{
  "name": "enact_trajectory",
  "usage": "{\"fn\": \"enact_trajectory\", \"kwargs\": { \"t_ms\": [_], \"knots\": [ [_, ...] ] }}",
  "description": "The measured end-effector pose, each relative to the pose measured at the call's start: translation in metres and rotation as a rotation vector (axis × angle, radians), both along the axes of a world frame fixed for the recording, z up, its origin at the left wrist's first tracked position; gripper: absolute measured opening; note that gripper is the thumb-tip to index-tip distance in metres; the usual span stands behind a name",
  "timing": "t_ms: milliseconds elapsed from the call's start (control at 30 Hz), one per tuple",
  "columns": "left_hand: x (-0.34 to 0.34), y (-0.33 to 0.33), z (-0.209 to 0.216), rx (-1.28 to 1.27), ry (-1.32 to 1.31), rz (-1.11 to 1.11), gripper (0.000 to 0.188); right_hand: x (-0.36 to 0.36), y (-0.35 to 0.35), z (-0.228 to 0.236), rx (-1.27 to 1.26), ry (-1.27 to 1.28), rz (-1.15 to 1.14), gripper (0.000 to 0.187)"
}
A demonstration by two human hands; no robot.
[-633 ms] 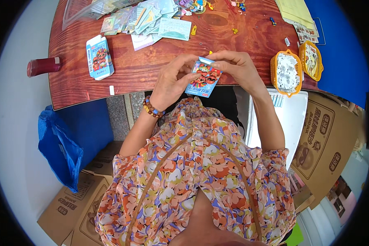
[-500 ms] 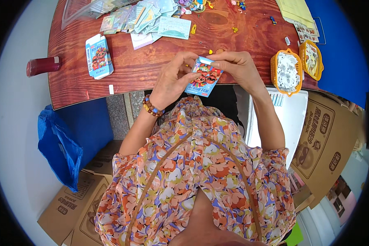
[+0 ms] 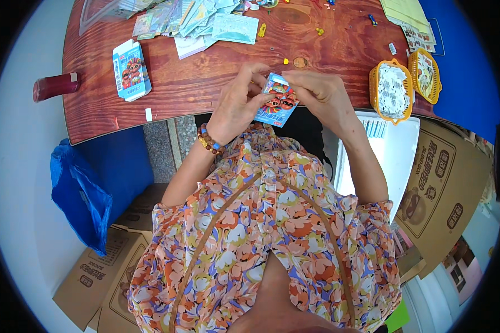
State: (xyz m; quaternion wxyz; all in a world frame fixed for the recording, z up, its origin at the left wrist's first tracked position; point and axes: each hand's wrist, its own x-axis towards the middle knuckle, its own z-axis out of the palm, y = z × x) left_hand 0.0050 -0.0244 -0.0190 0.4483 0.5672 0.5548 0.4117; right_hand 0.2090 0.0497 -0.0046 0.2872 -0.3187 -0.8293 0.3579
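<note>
A small blue printed carton with red cartoon figures is held just over the table's near edge, tilted, its top end away from me. My left hand grips its left side, thumb across the front. At the carton's upper right corner, by the pale top flap, my right hand has its fingers pinched together; whether they grip the flap cannot be made out. A similar blue carton with its end flap up lies on the table to the left.
Piled cards lie at the back beside a clear plastic bin. Yellow baskets of small white packets stand at the right edge. A dark red cylinder lies at the left edge. Below are a blue bag, a white tray and brown cardboard boxes.
My right hand's fingers have curled in and shifted slightly at the carton's top corner. The carton stays in my left hand. The whole view has shifted a little.
</note>
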Motion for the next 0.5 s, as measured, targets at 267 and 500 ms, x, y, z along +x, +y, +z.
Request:
{"fn": "enact_trajectory", "kwargs": {
  "t_ms": [267,500],
  "knots": [
    [-0.002,0.000,-0.002,-0.039,0.052,-0.098,0.051,-0.002,0.006,0.005,-0.247,-0.112,0.019,0.011],
    [0.001,0.002,0.001,-0.036,0.017,-0.058,0.049,-0.001,-0.002,0.001,0.021,-0.130,0.001,0.013]
  ]
}}
